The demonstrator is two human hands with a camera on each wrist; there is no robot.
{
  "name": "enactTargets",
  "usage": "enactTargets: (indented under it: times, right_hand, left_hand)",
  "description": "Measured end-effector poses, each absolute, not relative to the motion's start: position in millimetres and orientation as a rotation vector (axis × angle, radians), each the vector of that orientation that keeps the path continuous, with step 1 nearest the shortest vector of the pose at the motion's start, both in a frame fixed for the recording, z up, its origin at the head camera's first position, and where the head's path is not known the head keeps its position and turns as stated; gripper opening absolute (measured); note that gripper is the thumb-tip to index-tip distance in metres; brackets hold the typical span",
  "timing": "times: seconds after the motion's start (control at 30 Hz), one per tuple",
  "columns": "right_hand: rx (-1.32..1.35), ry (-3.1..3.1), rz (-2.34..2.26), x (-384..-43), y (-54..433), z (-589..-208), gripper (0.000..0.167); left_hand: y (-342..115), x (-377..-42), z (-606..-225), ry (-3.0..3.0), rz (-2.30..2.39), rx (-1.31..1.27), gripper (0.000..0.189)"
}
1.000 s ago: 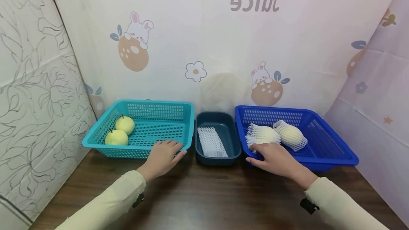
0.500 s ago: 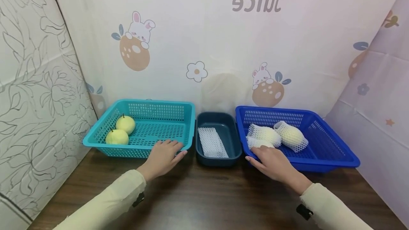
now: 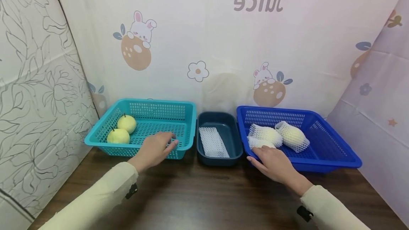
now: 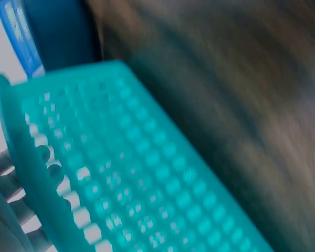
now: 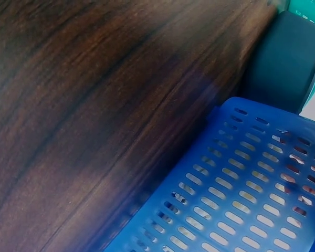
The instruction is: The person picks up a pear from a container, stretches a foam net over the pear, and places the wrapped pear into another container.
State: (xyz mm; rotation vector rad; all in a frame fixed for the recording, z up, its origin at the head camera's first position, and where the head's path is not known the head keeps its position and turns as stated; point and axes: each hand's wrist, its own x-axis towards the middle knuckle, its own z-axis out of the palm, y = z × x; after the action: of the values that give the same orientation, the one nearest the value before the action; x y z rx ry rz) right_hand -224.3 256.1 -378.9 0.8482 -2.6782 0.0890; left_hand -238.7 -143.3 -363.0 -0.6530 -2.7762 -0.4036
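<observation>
My left hand [image 3: 154,149] is over the front rim of the teal basket [image 3: 159,102], fingers loosely bent and holding nothing. In the left wrist view its fingers [image 4: 5,184] show beyond the slotted wall. Two bare pears [image 3: 126,124] sit at the left end of that basket. My right hand [image 3: 271,164] grips the front left rim of the blue basket [image 3: 332,162], thumb outside and fingers inside. Close to those fingers lies a foam-net-wrapped pear [image 3: 260,142], partly hidden. Two more wrapped pears [image 3: 292,137] lie behind it. Through the slots in the right wrist view, the fingers show faintly.
A dark blue-green tray [image 3: 231,134] stands between the two baskets, with white foam net sleeves [image 3: 213,142] lying flat in it. All stand on a dark wooden table [image 3: 204,194]. Behind hangs a printed curtain [image 3: 223,38], with more patterned cloth at both sides.
My left hand has lifted off the teal basket's front right rim and shifted left and slightly up. The right hand has slid only a little at the blue basket's rim.
</observation>
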Motion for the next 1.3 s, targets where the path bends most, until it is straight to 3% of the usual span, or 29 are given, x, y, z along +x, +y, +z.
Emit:
enactTargets:
  times: [0.3, 0.77, 0.83, 1.03, 1.3]
  right_hand:
    - [0.849, -2.628, 0.085, -224.4, 257.4, -382.2, 0.021]
    - [0.853, -2.574, 0.099, -223.6, 258.2, -386.0, 0.022]
    - [0.860, -2.560, 0.099, -224.3, 258.0, -386.6, 0.022]
    - [0.865, -2.549, 0.100, -224.6, 257.0, -387.8, 0.021]
    - [0.838, -2.561, 0.085, -222.2, 257.7, -387.6, 0.021]
  left_hand:
    - [-199.1, -252.3, -352.8, -2.707, -0.353, -0.466, 0.038]
    - [-274.0, -257.6, -357.4, -2.797, -0.493, 0.021, 0.083]
    - [-279.3, -256.1, -356.8, -2.863, -0.574, 0.114, 0.081]
    - [-290.4, -254.4, -353.3, -3.000, -0.678, 0.246, 0.048]
    - [-289.4, -263.4, -346.8, -3.169, -0.626, 0.281, 0.052]
